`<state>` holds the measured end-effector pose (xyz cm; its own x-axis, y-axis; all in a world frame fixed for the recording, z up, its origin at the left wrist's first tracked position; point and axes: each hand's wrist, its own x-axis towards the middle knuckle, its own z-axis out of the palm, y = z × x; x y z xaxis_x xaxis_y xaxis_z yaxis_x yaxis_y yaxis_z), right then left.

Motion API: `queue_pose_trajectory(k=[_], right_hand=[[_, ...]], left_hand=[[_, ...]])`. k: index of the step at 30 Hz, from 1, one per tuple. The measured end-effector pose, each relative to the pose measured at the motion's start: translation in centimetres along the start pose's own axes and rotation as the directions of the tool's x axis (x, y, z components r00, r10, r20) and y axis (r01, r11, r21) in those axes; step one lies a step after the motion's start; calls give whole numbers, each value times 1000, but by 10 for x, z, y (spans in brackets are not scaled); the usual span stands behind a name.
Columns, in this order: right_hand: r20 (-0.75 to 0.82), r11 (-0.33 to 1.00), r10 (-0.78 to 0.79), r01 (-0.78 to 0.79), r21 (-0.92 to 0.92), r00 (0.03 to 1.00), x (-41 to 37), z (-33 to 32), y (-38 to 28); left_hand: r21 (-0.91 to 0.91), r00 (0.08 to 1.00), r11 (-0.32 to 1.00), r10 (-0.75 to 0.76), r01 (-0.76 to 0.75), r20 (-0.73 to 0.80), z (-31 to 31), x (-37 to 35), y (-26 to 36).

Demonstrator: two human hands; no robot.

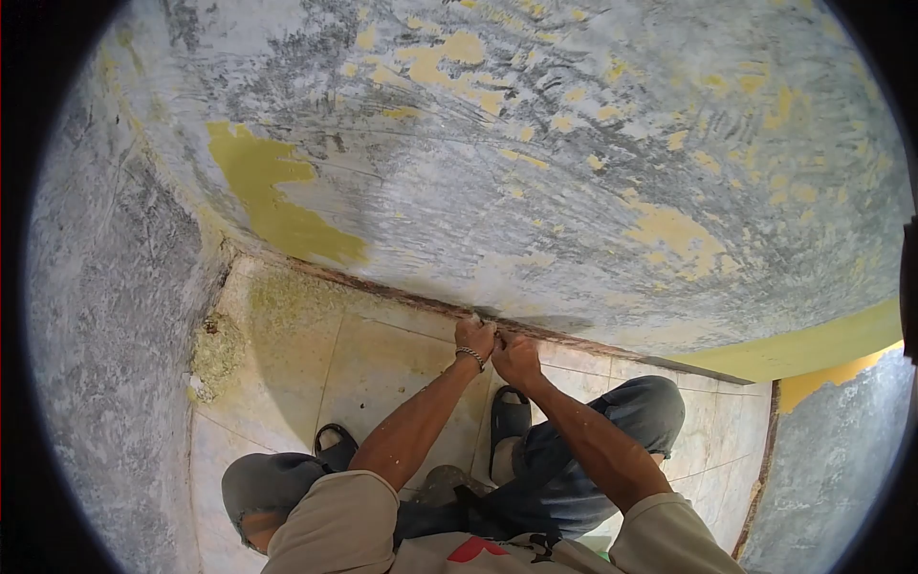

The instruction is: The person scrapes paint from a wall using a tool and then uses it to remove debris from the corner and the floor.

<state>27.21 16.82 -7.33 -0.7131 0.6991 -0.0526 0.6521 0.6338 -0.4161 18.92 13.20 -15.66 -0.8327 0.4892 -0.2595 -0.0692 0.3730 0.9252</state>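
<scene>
At the base of the scraped wall [430, 191], my left hand [475, 337] is closed, with its knuckles close to the joint between wall and floor. A chain bracelet [469, 357] circles that wrist. My right hand [517, 360] is closed too, just right of the left one and nearly touching it. Something small and dark shows between the two hands, but its kind is hidden by my fingers. Beside them runs a rough brown strip [406, 296] along the foot of the wall.
Patches of yellow-green paint [273, 201] remain on the grey wall. Another rough grey wall [105, 316] rises at the left, and one [841, 469] at the right. My sandalled feet stand on stained floor tiles [373, 368], between bent knees. Crumbly residue [215, 354] lies in the left corner.
</scene>
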Motion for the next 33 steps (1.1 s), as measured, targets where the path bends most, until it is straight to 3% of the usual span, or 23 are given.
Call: queue_pose_trajectory(k=[1,3,4,6,8,10,13,16,17,18,19,21,23,26,27,29,31,33], right_hand=[[7,1000,5,-5,1,1000,3,-2,-8],[134,998,-53,48,41,990,16,-6,-15],[136,998,-53,48,43,989,24,-5,-18],[169,992,-127,128,7,977,24,-4,-18],[165,993,-115,111,37,979,22,-9,-16],[183,994,-94,83,66,979,5,-25,-20],[92,990,-70,58,130,993,-9,-47,-33],[97,995,-53,44,91,994,4,-34,-25],[97,991,-131,127,38,987,15,-13,-13],[103,976,-215,218,-15,971,26,-2,-7],[103,974,-223,225,-11,970,26,-9,-16],[161,990,-108,91,110,981,4,-29,-32],[168,987,-125,105,122,978,5,-35,-44],[182,981,-187,176,75,965,25,-7,-39],[184,982,-188,178,68,965,25,-7,-37],[195,974,-224,220,44,955,33,-5,-42],[172,978,-205,193,83,964,17,-26,-53],[152,989,-104,86,120,983,2,-61,-74]], left_hand=[[-108,988,983,-152,152,3,-14,-4,14],[-192,980,962,-198,196,12,-16,7,3],[-274,972,934,-234,230,18,-18,12,1],[-270,965,928,-261,258,26,-30,-3,14],[-274,965,927,-263,257,17,-36,-3,27],[-258,994,961,-104,98,-11,-26,-12,20],[-177,1000,984,-3,-1,-24,-14,-22,27],[-328,995,939,-100,103,28,-14,-2,8],[-422,986,891,-150,169,78,-16,6,-1],[-213,977,955,-191,206,90,-33,5,14],[-213,978,956,-190,204,82,-33,6,16],[-112,995,994,-4,-8,-104,-27,-8,16],[-162,996,987,-24,9,-89,-31,-1,11],[-445,969,864,-243,238,46,-34,12,-5],[-451,968,860,-244,239,48,-33,8,-2],[-374,965,905,-249,203,-79,-41,8,8],[-403,965,895,-244,188,-91,-32,2,10],[-147,982,989,-55,28,-178,-38,-16,38]])
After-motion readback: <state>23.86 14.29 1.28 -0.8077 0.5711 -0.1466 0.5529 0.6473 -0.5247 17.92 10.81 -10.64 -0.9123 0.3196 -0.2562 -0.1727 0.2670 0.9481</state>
